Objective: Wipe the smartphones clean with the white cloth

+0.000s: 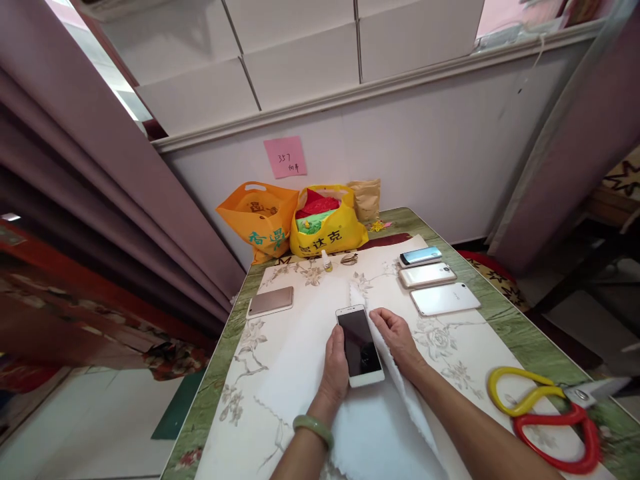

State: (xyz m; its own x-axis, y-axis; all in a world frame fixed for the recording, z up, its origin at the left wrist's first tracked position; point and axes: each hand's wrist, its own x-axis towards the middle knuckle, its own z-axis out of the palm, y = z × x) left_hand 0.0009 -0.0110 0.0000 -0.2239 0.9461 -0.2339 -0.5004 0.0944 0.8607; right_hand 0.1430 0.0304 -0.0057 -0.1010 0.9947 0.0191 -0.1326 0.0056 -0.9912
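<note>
Phone (359, 345) gripped by left hand (334, 363), right hand (397, 337) pinching white cloth (380, 427) — yellow bag (327, 230) holding red, green fabric.

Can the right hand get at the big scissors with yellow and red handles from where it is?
Probably yes: the right hand holds white cloth beside the phone, and the scissors lie uncovered on its side, with bare table between.

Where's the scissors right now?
In the head view, the scissors lie on the table at its near right edge, right of the right hand and the white cloth, apart from both.
</note>
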